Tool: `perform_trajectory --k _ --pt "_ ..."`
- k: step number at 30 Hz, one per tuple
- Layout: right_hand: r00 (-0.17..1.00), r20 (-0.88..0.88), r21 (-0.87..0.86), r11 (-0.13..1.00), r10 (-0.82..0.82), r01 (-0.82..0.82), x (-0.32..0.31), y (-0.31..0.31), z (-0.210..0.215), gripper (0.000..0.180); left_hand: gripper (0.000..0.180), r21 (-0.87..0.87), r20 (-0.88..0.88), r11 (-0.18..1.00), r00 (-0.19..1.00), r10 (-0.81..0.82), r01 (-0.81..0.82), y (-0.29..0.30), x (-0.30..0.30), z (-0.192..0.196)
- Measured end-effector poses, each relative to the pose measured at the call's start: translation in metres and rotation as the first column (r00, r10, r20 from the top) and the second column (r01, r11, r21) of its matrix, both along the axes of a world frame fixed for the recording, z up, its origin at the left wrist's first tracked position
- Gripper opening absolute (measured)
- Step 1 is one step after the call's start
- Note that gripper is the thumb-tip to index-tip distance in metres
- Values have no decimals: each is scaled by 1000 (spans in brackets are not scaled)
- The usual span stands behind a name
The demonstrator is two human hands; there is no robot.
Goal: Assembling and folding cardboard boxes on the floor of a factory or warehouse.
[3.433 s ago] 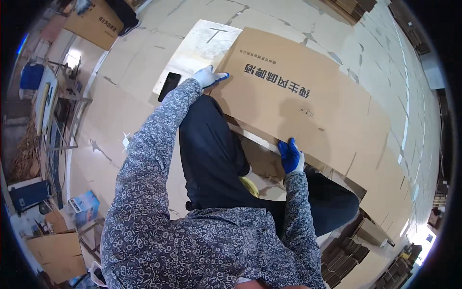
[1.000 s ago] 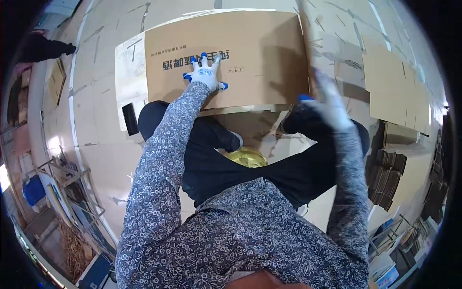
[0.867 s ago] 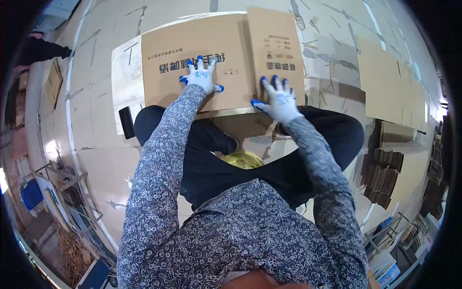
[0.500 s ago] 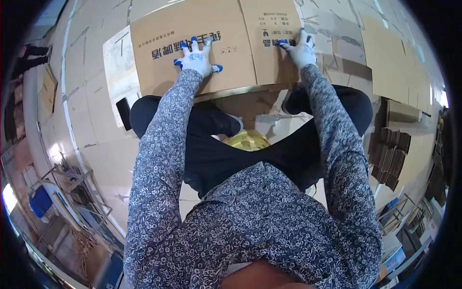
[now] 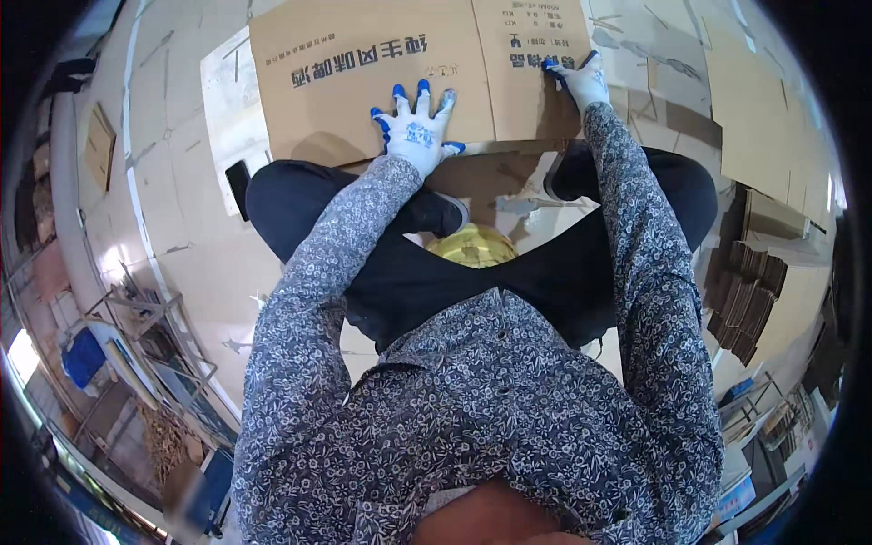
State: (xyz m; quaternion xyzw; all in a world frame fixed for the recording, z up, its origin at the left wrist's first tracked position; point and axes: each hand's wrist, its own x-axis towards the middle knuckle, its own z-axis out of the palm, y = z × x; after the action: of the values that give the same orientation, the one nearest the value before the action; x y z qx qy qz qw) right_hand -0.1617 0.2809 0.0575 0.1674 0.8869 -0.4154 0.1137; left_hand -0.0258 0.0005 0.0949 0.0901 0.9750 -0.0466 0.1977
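A flattened brown cardboard box [image 5: 327, 100] with dark printing lies in front of my knees, a vertical fold line dividing its larger left panel from a narrower right one. My left hand [image 5: 415, 133], in a white glove with blue fingertips, rests on the near edge of the left panel, fingers spread. On the right panel, close to its right edge, lies my right hand [image 5: 584, 84] in a matching glove, thumb and fingers apart. Neither hand grips anything. Between my legs a yellow round object [image 5: 472, 247] shows in part.
Beside my left knee lies a dark flat phone-like object [image 5: 237, 189]. At the right are flat cardboard sheets [image 5: 758, 118] and a stack of folded cardboard [image 5: 747, 295]. A metal frame rack [image 5: 150, 331] and a blue item [image 5: 84, 359] stand at the left.
My left hand has slid right and nearer to me, toward the box's near edge. My right hand shifted slightly right. The whole scene, cardboard included, has shifted a little in view.
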Motion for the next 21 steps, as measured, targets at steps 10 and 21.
perform_trajectory --k 10,21 --pt "998 -58 50 999 7 -4 -3 30 -32 103 103 208 139 975 989 55 -84 -20 -49 4" --pt "965 183 -318 918 -186 237 -59 38 -7 73 111 81 87 966 967 238 -245 -41 -56 7"
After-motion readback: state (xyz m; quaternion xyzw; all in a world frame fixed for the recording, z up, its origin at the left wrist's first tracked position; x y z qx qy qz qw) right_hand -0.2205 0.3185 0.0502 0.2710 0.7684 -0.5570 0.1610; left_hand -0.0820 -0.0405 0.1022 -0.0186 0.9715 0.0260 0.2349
